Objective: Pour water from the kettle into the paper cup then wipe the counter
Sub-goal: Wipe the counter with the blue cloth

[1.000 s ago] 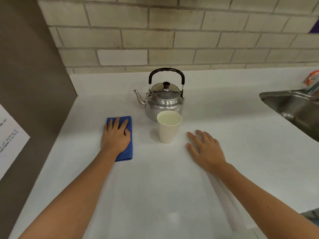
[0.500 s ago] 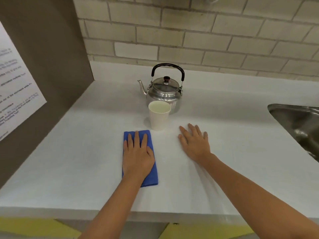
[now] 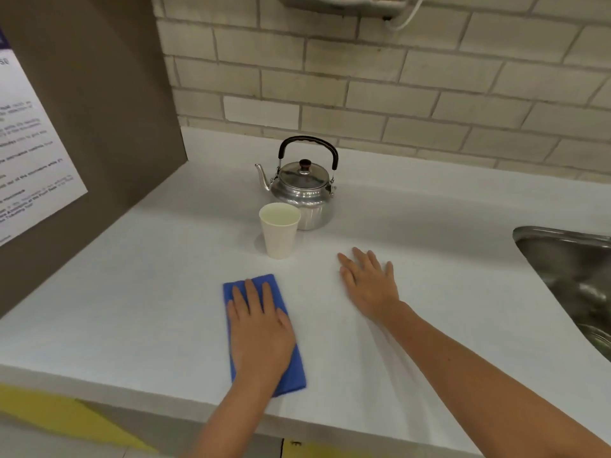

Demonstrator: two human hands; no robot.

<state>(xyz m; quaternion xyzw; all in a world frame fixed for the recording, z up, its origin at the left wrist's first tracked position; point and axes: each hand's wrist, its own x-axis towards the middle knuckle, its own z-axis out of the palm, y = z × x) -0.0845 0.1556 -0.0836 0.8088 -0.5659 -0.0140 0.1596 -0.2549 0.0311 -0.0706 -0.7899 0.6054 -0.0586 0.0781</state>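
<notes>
A shiny metal kettle (image 3: 302,190) with a black handle stands upright near the back of the white counter (image 3: 148,292), spout to the left. Just in front of it stands a white paper cup (image 3: 279,233) with water inside. My left hand (image 3: 259,328) presses flat on a folded blue cloth (image 3: 291,375) on the counter, below and slightly left of the cup, near the front edge. My right hand (image 3: 368,285) rests flat on the bare counter to the right of the cup, fingers spread, holding nothing.
A steel sink (image 3: 575,276) is sunk into the counter at the right. A brown side panel (image 3: 99,110) with a printed notice (image 3: 29,160) walls off the left. A brick wall (image 3: 396,77) runs behind. The counter's front edge (image 3: 132,388) is close to the cloth.
My left hand has slid the blue cloth from left of the cup toward the front edge and rightward. The right hand has stayed flat; my view has pulled back.
</notes>
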